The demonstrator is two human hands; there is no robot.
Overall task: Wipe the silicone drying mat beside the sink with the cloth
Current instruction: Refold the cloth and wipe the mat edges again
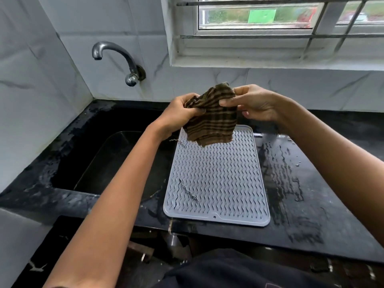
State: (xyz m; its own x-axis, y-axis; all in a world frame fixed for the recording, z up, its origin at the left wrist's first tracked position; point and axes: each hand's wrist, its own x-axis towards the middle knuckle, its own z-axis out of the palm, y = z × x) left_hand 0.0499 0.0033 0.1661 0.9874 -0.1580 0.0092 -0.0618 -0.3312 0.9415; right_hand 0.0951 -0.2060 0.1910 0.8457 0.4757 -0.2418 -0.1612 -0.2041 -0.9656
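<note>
Head view: both my forearms reach forward and converge over the far end of the mat. Grey silicone drying mat (pixel 218 179) lies flat on the wet black counter (pixel 311 194), just right of the sink (pixel 108 163); long axis runs away from me, the short edge with the small notch nearest. A couple of loose threads (pixel 187 191) lie on its near-left ribs. Above the mat's far edge, I hold the brown striped cloth (pixel 212 119) up in the air, not touching the mat as far as I can tell. My left hand (pixel 180 113) has its fingers curled round the cloth's bunched left side. My right hand (pixel 253 102) pinches the upper right edge between thumb and fingers. Cloth hangs down, frayed lower edge toward the mat. Beyond: wall tap (pixel 116 57), tiled wall, barred window (pixel 280 17).
</note>
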